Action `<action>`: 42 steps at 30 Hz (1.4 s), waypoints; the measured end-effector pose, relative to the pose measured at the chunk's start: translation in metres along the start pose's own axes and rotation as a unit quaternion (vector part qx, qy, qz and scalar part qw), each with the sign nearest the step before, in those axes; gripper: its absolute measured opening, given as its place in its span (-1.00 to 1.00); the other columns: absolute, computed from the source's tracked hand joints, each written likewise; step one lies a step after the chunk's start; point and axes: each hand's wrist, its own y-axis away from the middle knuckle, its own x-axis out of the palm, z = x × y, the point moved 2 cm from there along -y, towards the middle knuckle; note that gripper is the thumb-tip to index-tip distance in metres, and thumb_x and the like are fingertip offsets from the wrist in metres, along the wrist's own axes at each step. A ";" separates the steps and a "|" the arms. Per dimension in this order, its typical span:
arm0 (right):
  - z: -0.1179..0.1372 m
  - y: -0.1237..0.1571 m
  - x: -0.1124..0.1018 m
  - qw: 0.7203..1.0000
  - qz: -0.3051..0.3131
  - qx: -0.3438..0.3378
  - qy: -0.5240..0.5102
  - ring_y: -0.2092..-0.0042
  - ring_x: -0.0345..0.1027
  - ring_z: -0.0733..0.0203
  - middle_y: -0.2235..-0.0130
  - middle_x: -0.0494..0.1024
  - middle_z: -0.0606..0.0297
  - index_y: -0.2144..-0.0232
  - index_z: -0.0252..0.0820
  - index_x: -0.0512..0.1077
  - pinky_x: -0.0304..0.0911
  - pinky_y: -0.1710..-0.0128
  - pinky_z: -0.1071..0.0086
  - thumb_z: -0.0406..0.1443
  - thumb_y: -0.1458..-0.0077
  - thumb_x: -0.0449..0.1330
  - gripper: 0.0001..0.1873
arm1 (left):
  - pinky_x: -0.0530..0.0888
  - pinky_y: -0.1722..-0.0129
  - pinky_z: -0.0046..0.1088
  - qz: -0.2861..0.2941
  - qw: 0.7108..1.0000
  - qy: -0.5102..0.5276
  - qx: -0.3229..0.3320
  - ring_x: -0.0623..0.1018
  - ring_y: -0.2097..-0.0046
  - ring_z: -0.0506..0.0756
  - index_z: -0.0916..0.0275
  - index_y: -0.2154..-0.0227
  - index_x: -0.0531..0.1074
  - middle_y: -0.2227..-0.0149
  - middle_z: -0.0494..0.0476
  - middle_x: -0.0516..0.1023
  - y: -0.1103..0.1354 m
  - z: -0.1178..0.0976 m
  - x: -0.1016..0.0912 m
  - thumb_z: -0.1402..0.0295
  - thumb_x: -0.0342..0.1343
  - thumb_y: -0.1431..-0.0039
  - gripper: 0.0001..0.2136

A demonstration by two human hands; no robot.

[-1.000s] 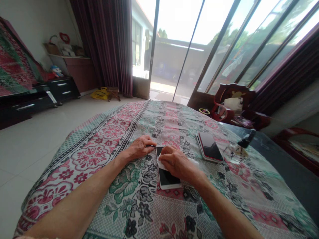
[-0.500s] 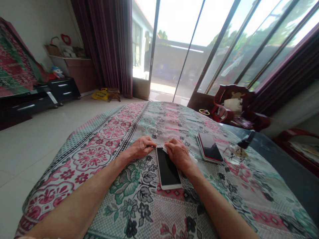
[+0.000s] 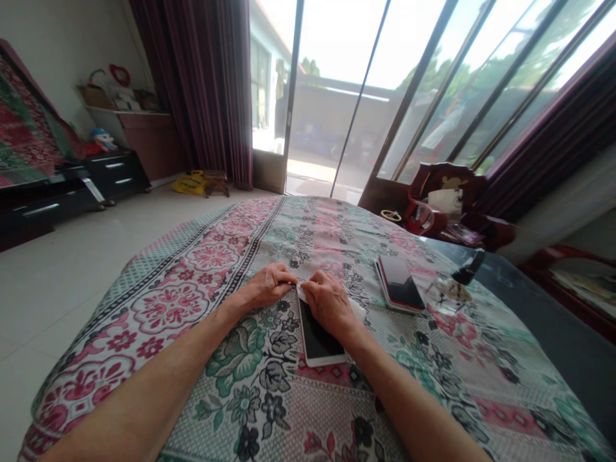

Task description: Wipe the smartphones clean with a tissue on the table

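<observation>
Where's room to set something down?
Free: pink floral tablecloth beyond left hand and right hand, toward the glass doors; also between the forearms, nearer than the white black-screened phone. Crowded: around phone, hands, white wipe; rightward, stacked black-screened devices beside clear black-topped container.

Two hands (image 3: 270,285) (image 3: 331,305), one handled phone (image 3: 318,343), one wipe (image 3: 357,309), one device stack (image 3: 400,282)

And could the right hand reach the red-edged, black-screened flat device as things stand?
Probably yes: the device lies nearby with nothing tall between, though the right hand holds a crumpled white wipe.
</observation>
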 end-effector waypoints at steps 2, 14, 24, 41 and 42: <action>-0.012 -0.002 0.000 0.999 -0.010 0.032 0.010 0.21 0.26 0.25 0.26 0.41 0.25 0.35 -0.12 0.51 0.09 0.20 0.43 -0.28 -0.27 0.01 -0.72 | 0.40 0.19 -0.50 0.003 1.000 0.001 -0.006 0.50 0.24 0.04 0.21 0.23 0.58 0.31 0.09 0.50 0.000 -0.003 -0.002 0.50 0.07 -0.14 -0.78; 0.005 0.010 -0.003 0.997 0.007 0.045 0.057 0.24 0.25 0.21 0.26 0.42 0.20 0.33 -0.16 0.46 0.07 0.25 0.39 -0.31 -0.25 0.02 -0.78 | 0.40 0.19 -0.51 0.004 1.000 0.012 -0.013 0.49 0.24 0.02 0.20 0.25 0.58 0.30 0.08 0.51 0.001 -0.008 -0.005 0.50 0.06 -0.14 -0.78; 0.012 0.024 -0.002 0.997 -0.002 -0.058 -0.049 0.26 0.23 0.26 0.28 0.38 0.27 0.30 -0.14 0.47 0.12 0.23 0.42 -0.33 -0.25 0.04 -0.80 | 0.40 0.19 -0.49 0.000 1.000 0.012 -0.017 0.50 0.24 0.03 0.21 0.25 0.58 0.30 0.09 0.51 0.002 -0.008 -0.005 0.49 0.06 -0.14 -0.78; 0.021 0.048 -0.016 0.998 0.046 -0.035 -0.034 0.25 0.22 0.24 0.26 0.36 0.23 0.34 -0.17 0.43 0.14 0.22 0.40 -0.32 -0.26 0.01 -0.80 | 0.40 0.17 -0.49 0.001 1.000 0.011 -0.026 0.49 0.23 0.04 0.18 0.25 0.59 0.30 0.08 0.51 0.001 -0.009 -0.005 0.47 0.08 -0.11 -0.78; 0.023 0.050 -0.018 0.997 0.052 -0.036 -0.037 0.24 0.22 0.24 0.26 0.36 0.22 0.33 -0.17 0.43 0.14 0.22 0.39 -0.33 -0.26 0.02 -0.80 | 0.40 0.17 -0.49 0.001 1.000 0.012 -0.027 0.49 0.23 0.04 0.18 0.25 0.59 0.30 0.08 0.52 0.001 -0.009 -0.005 0.47 0.09 -0.11 -0.78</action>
